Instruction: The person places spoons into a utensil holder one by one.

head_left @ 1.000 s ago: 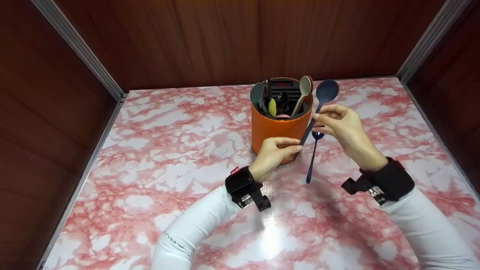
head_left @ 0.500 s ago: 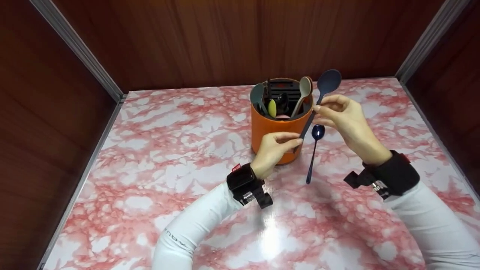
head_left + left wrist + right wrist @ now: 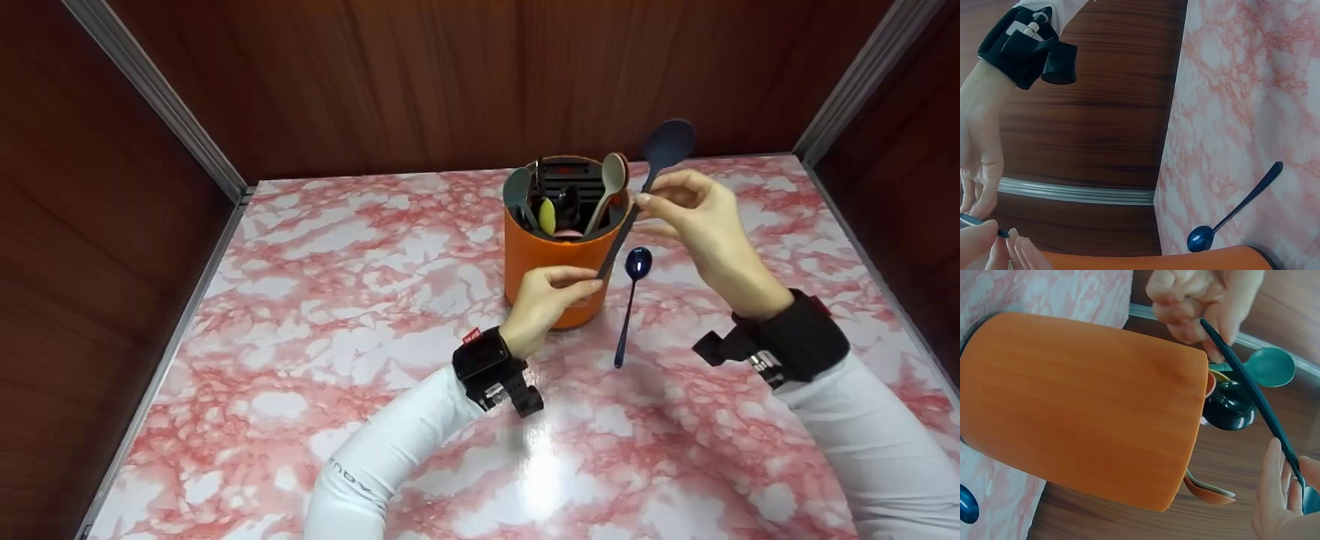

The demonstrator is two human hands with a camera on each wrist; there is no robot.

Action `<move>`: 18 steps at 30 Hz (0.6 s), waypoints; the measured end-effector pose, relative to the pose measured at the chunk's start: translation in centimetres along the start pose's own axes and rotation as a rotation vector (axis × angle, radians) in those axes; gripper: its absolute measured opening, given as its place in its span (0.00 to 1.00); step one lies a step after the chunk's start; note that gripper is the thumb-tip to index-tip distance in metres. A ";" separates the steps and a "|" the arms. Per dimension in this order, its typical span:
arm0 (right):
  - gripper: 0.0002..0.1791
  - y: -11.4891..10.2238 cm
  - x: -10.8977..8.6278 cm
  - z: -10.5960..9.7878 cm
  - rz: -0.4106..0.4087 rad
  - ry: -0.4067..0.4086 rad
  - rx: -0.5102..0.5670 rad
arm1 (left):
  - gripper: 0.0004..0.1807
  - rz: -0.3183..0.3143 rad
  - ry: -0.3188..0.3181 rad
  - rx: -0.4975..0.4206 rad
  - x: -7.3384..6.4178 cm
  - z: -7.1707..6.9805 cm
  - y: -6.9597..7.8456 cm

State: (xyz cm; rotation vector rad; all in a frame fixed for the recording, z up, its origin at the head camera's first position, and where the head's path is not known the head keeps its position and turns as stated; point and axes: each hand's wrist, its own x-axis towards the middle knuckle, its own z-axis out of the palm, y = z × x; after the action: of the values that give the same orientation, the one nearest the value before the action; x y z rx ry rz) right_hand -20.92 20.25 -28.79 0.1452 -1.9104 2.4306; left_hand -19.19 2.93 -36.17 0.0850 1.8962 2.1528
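Both hands hold one matte dark-blue spoon [image 3: 670, 144], tilted in the air in front of the orange utensil holder [image 3: 551, 277]. My left hand [image 3: 541, 304] pinches the tip of its handle. Just below the bowl, my right hand [image 3: 709, 232] pinches the handle between thumb and fingers. In the right wrist view the handle [image 3: 1252, 391] crosses beyond the holder's rim, one hand at each end. A shiny blue long-handled spoon [image 3: 638, 264] lies on the table right of the holder. In the left wrist view, only the handle's end shows between fingers.
The holder carries a green spoon [image 3: 517, 187], a beige spoon [image 3: 613, 174], a yellow-green piece [image 3: 547, 216] and a black utensil [image 3: 568, 204]. Brown wood-grain panels [image 3: 420, 82] wall the back and sides of the red-and-white marbled table [image 3: 300, 322].
The right hand has risen and moved away, lifting the dark spoon's bowl higher. The left hand has risen slightly, still pinching the handle end. The shiny blue spoon now shows fully.
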 end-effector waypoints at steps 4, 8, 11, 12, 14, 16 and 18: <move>0.06 -0.3 0.3 0.1 -0.029 0.028 0.014 | 0.13 -0.005 0.005 0.007 0.0 -0.3 -0.3; 0.06 -0.5 0.6 0.2 -0.079 0.057 0.028 | 0.13 -0.016 -0.006 -0.001 -0.1 -0.6 -0.7; 0.06 -0.7 0.7 0.2 -0.118 0.067 0.050 | 0.13 -0.027 -0.007 0.000 -0.2 -0.9 -1.1; 0.06 -0.8 0.8 0.3 -0.127 0.070 0.055 | 0.13 -0.033 -0.003 -0.003 -0.3 -1.1 -1.2; 0.06 -0.9 0.9 0.4 -0.143 0.076 0.049 | 0.14 -0.045 0.006 -0.010 -0.3 -1.3 -1.4; 0.07 -1.0 0.9 0.5 -0.154 0.092 0.037 | 0.14 -0.056 0.010 -0.024 -0.4 -1.6 -1.7; 0.07 -1.1 1.0 0.6 -0.164 0.113 0.020 | 0.14 -0.076 0.012 -0.051 -0.5 -1.9 -2.0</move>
State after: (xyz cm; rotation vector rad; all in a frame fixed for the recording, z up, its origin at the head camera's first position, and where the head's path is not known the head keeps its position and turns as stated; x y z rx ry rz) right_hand -21.82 19.86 -27.52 0.1544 -1.7547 2.3001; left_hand -18.85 1.20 -38.37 -0.0092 1.8194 2.1543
